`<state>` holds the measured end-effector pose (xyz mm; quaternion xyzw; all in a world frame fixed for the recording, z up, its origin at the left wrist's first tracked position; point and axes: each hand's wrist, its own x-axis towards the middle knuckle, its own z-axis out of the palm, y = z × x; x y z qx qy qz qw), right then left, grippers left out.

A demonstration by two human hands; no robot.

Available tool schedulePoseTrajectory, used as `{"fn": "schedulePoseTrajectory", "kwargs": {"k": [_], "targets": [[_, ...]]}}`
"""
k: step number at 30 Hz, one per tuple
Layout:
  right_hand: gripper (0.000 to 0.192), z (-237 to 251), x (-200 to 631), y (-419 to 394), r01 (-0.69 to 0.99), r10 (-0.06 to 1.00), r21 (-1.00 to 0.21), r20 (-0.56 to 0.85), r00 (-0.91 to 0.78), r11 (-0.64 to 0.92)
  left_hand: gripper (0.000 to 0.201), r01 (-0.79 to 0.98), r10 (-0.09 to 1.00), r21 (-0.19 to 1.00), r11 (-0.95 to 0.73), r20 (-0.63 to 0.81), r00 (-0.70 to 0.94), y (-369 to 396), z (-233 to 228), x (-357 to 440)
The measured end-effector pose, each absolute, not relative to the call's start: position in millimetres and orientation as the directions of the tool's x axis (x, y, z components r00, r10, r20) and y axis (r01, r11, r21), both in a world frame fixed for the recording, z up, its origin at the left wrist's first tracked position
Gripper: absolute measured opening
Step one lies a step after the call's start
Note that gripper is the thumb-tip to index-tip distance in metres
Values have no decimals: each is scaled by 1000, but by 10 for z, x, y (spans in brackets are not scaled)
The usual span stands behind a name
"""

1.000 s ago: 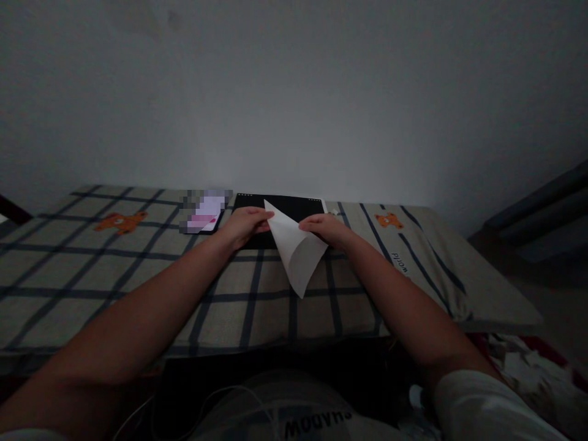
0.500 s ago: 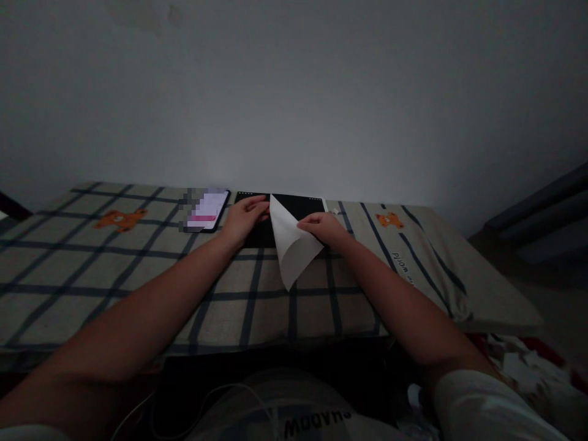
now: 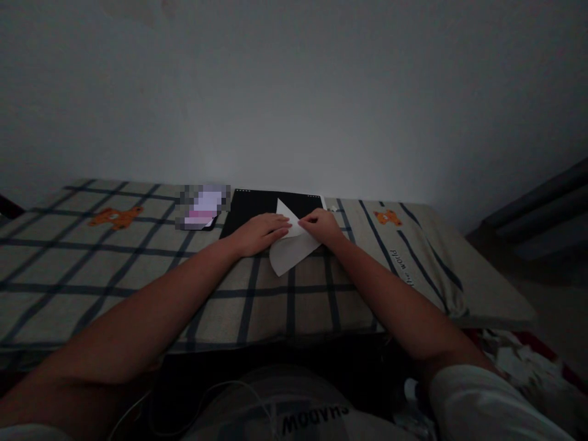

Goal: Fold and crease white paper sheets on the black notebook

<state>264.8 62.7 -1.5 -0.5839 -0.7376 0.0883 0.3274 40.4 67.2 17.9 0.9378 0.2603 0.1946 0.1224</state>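
A folded sheet of white paper stands over a flat black board on the cloth-covered table. Its pointed top lies over the black surface and its lower corner hangs past the near edge. My right hand pinches the paper at its right side between thumb and fingertips. From the left, my left hand has its fingers and thumb closed at the paper's middle, close to the right fingertips. The fingers partly hide the fold.
A phone with a lit, blurred screen lies left of the board. The checked tablecloth carries orange bear prints and is wrinkled at the right. A pale wall rises directly behind. White crumpled material sits below the table at the right.
My left hand has moved right and nearer, from the black board onto the paper. The paper's lower corner has shifted left and up, and its top point has dropped slightly.
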Motion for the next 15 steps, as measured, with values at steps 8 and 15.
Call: {"fn": "schedulePoseTrajectory", "kwargs": {"k": [8, 15], "targets": [[16, -19, 2653, 643, 832, 891, -387, 381, -248, 397, 53, 445, 546, 360, -820, 256, 798, 734, 159, 335], [18, 2, 2646, 597, 838, 858, -308, 411, -310, 450, 50, 423, 590, 492, -761, 253, 767, 859, 136, 260]]}}
